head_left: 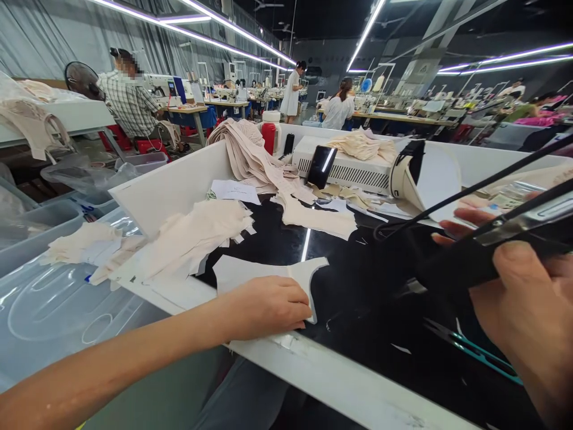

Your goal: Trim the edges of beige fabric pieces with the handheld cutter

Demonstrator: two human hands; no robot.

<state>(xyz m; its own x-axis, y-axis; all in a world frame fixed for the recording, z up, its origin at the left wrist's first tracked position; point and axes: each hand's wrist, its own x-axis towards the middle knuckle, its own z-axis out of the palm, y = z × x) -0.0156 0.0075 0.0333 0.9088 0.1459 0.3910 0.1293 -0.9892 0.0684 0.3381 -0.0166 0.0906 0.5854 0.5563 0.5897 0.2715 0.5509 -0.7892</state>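
My left hand (pixel 264 307) rests on a white fabric piece (pixel 250 270) at the near edge of the black tabletop (pixel 358 298). Its fingers are bent together over the piece's right part, hiding some of it. At the right, my right hand (pixel 532 310) grips a dark corded tool (pixel 470 257) with a metal strip along its side; motion blurs its front end, so I cannot tell its exact kind. Below the tool lies a pair of scissors (pixel 486 357) with teal handles. Another cream fabric piece (pixel 317 220) lies farther back, apart from my hands.
Stacked cream pieces (pixel 201 233) lie on the left, beside a white side panel (pixel 152 185). Behind stand a phone (pixel 321 167), a white vented box (pixel 349 162) and long fabric strips (pixel 244 149). Plastic bins (pixel 54 310) flank the table. Several people work at sewing tables beyond.
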